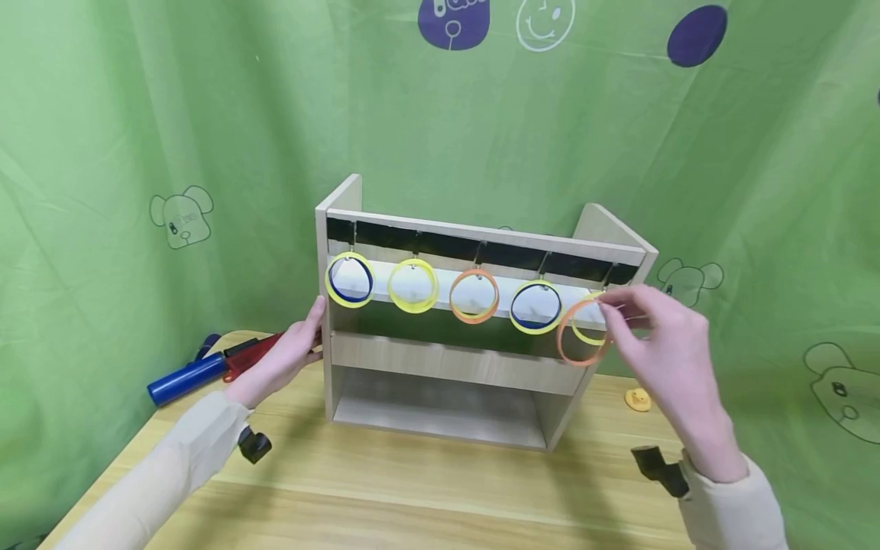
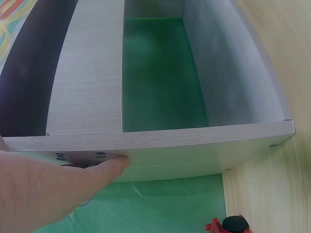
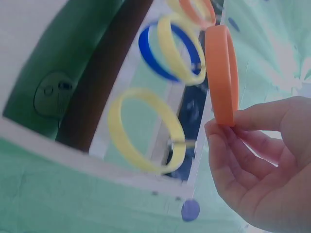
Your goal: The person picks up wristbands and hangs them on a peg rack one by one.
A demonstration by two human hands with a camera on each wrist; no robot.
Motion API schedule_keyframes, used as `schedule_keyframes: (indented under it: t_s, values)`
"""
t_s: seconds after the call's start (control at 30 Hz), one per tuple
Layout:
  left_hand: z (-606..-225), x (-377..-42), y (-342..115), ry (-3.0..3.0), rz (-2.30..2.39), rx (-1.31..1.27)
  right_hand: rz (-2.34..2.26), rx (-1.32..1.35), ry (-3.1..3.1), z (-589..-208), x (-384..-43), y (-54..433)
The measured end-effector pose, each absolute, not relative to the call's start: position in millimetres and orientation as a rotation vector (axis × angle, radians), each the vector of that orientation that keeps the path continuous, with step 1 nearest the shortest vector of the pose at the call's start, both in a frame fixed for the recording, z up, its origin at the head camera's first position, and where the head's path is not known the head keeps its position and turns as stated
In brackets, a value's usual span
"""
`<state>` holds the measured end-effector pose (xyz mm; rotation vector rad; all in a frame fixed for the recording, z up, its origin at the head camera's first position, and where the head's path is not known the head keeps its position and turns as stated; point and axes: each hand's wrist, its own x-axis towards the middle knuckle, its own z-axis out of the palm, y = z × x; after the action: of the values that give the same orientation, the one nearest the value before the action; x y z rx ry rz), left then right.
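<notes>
A pale wooden shelf unit [image 1: 454, 363] has a row of hooks along a black strip. My right hand [image 1: 663, 340] pinches an orange ring [image 3: 220, 77] between thumb and fingertips, in front of the hook at the right end. On that hook hangs a yellow ring [image 3: 115, 127]. Further left hang a yellow ring [image 1: 514, 317] paired with a blue one, an orange ring [image 1: 453, 304], a plain yellow ring [image 1: 392, 294] and, at the left end, another yellow ring [image 1: 330, 294] with blue inside. My left hand [image 1: 292, 355] rests against the unit's left side panel [image 2: 194, 155], its thumb extended.
A blue and red object [image 1: 186, 382] lies on the wooden table [image 1: 412, 496] left of the unit, partly behind my left arm. To the right sits a small yellow duck [image 1: 638, 399]. A green printed curtain [image 1: 254, 114] surrounds the table's back and sides.
</notes>
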<state>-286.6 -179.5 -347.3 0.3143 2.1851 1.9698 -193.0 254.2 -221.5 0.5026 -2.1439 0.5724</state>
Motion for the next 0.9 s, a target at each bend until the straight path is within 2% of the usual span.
schedule_keyframes:
  t_s: [0.3, 0.9]
  values:
    - [-346.9, -285.5, -179.4, 2.188, 1.977, 0.311, 0.559, 0.432, -2.114, -207.2, -210.2, 277.1]
    - [-349.1, -287.5, -179.4, 2.182, 1.977, 0.31, 0.498, 0.391, -2.254, -214.2, -219.4, 282.7]
